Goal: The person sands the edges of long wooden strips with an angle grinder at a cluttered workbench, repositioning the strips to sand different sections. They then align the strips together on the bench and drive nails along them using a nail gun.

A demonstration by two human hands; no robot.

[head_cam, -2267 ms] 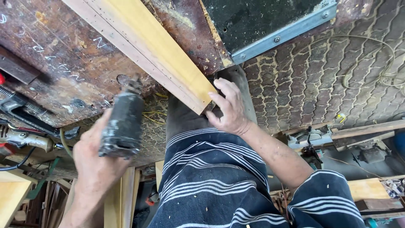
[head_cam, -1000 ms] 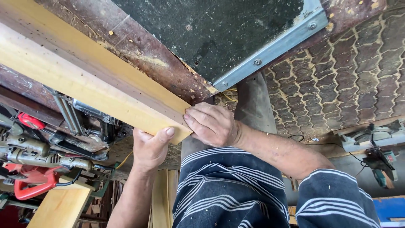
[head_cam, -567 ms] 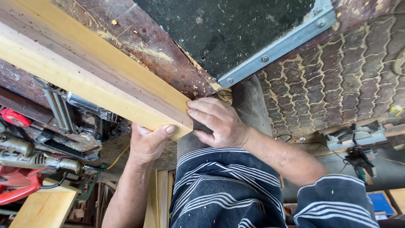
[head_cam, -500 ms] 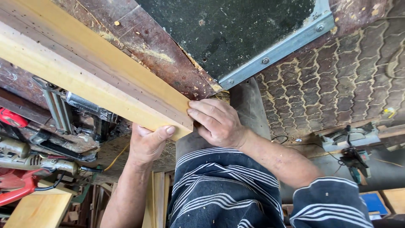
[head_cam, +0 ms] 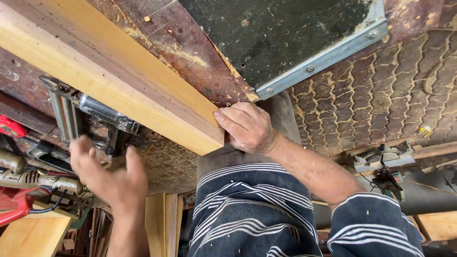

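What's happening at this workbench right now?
A person in a dark striped shirt stands at a worn, scuffed workbench with a long pale wooden plank lying across it. The right hand grips the near end of the plank. The left hand is open and blurred, off the wood, beside a grey nail gun lying on the bench. More power tools, one of them red, lie at the left edge.

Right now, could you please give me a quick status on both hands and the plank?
Right hand gripping plank end. Left hand open, blurred, off the plank, near nail gun. Nothing blocking the plank end.
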